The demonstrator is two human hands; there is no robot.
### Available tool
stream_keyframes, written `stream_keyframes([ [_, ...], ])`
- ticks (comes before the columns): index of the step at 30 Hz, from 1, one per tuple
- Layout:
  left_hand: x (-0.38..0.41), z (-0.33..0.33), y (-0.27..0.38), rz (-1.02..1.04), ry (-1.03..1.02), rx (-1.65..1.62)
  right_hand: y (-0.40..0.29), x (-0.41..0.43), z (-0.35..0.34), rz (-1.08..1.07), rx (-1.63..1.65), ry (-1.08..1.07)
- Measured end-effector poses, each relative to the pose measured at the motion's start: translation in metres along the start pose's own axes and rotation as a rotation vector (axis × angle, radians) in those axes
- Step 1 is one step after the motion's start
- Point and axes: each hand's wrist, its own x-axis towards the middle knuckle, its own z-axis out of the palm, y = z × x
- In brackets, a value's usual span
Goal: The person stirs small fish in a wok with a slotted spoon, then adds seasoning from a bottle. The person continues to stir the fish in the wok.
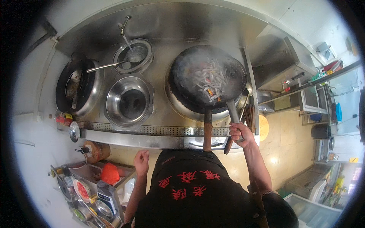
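Observation:
My right hand (241, 134) grips the metal handle of a perforated strainer (242, 74), held over a black wok (182, 67) on the right burner. Pale greyish food strips (212, 81) with a few orange and red bits lie in a heap there. Steam blurs the border between strainer and wok. The wok's wooden handle (208, 132) points towards me, left of my right hand, and is not held. My left hand (141, 162) hangs before the counter's front edge with fingers loosely curled; I see nothing in it.
Water runs from a tap (122, 27) into a ladle (135, 57) resting over a metal pot (148, 47). Nearer stands a steel basin (111, 98). Far left, a second wok (64, 99) holds a perforated skimmer (73, 82). A bamboo wok brush (250, 118) stands right of the burner.

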Motion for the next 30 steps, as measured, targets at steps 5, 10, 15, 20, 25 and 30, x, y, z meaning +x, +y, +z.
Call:
stream_keyframes([
  [5,0.079,0.090,0.165,0.545,-0.195,0.266,0.007,-0.010,-0.003,-0.052,-0.022,-0.016],
  [10,0.138,0.194,0.245,0.710,-0.371,0.423,0.007,-0.018,0.001,-0.061,-0.047,-0.040],
  [15,0.179,0.270,0.241,0.761,-0.371,0.636,0.008,-0.021,-0.004,-0.040,-0.001,-0.058],
  [20,0.190,0.302,0.228,0.731,-0.314,0.771,0.012,-0.023,-0.012,-0.027,0.036,-0.060],
  [25,0.192,0.312,0.225,0.748,-0.287,0.710,0.010,-0.023,-0.011,-0.041,0.005,-0.048],
  [30,0.175,0.277,0.248,0.633,-0.329,0.514,0.005,-0.012,-0.013,-0.121,-0.230,0.052],
])
